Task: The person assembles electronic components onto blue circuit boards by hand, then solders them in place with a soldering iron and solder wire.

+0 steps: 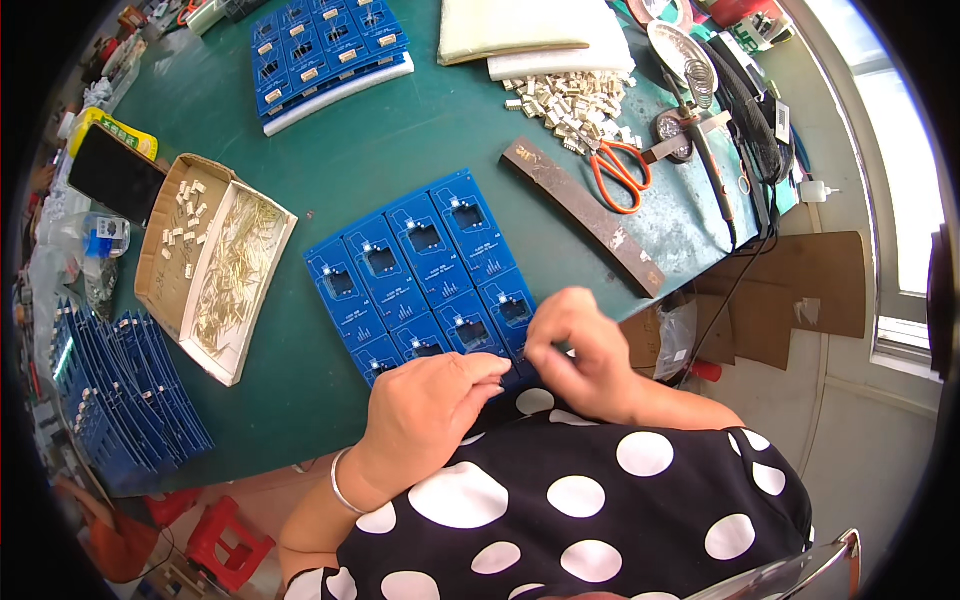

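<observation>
A blue panel of joined circuit boards [405, 300] lies on the green table before me, each board with a dark square cutout. My left hand [425, 405] rests over its near edge, thumb and fingertips pinched together. To its right, my right hand [580, 350] is curled, with thumb and forefinger closed just above the panel's near right corner. Anything in either pinch is too small or too hidden to name. On the left, a shallow cardboard box [158, 250] holds small white connectors [182, 225] beside a white tray of thin metal pins [238, 270].
Right of the panel lies a brown metal bar [585, 215]. Beyond it are orange-handled scissors [622, 178], a heap of white connectors [570, 100] and a soldering iron [712, 170]. More blue panels stand at back left [325, 50] and near left [130, 390]. A phone [115, 172] leans beside the box.
</observation>
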Tool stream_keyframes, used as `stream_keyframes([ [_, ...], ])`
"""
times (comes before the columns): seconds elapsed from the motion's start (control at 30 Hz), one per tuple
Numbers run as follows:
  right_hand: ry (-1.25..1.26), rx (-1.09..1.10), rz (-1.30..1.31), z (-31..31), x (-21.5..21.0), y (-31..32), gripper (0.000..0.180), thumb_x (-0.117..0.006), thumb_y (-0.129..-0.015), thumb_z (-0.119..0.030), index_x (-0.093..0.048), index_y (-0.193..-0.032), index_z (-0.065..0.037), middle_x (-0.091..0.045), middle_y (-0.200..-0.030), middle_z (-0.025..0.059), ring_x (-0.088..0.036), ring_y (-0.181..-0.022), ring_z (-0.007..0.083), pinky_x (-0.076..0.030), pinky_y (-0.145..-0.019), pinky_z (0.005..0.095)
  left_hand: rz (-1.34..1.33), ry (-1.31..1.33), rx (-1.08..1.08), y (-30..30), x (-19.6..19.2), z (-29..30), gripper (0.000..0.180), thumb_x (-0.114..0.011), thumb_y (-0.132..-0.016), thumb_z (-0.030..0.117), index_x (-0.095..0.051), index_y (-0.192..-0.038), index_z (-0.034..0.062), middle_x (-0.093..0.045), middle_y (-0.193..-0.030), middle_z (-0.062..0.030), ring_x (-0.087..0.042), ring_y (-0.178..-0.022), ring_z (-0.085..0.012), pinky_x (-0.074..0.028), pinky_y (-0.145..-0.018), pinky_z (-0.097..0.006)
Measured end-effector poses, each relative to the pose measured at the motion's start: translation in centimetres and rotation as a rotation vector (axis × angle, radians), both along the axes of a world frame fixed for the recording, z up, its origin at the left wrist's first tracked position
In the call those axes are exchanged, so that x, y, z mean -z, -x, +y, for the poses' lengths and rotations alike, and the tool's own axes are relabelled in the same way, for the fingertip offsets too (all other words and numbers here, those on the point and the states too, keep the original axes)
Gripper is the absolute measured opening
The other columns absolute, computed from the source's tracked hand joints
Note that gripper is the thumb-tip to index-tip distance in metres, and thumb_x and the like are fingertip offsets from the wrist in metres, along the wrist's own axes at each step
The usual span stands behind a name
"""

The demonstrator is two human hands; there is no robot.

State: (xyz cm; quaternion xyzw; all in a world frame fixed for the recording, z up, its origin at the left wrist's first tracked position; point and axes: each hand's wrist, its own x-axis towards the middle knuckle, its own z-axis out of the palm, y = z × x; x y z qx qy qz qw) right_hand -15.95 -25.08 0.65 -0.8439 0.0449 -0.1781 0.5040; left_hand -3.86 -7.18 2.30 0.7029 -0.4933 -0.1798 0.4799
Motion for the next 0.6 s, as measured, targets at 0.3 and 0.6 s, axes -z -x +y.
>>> stream_keyframes([
  [0.3, 0.228, 0.125, 0.170, -2.0, 0.8, -1.8, 0.011, -0.069, -0.079, -0.002, -0.063, -0.086, -0.006, -0.063, -0.096, 0.0067, -0.060, -0.095, 0.0238, -0.041, -0.087, 0.0358, 0.079, -0.031, -0.146, -0.2, -0.5, 0.6, 0.019, -0.075, -0.076, -0.002, -0.068, -0.091, 0.0059, -0.068, -0.077, -0.0098, -0.066, -0.065, -0.0246, -0.051, -0.057, -0.032],
  [0.6, 0.221, 0.145, 0.192, -1.8, 1.0, -2.1, 0.009, -0.069, -0.080, -0.003, -0.062, -0.085, -0.007, -0.062, -0.095, 0.0059, -0.059, -0.094, 0.0235, -0.039, -0.087, 0.0358, 0.062, -0.038, -0.154, -0.2, -0.3, 0.7, 0.018, -0.074, -0.077, -0.002, -0.067, -0.091, 0.0058, -0.067, -0.077, -0.0095, -0.066, -0.066, -0.0247, -0.051, -0.056, -0.033],
])
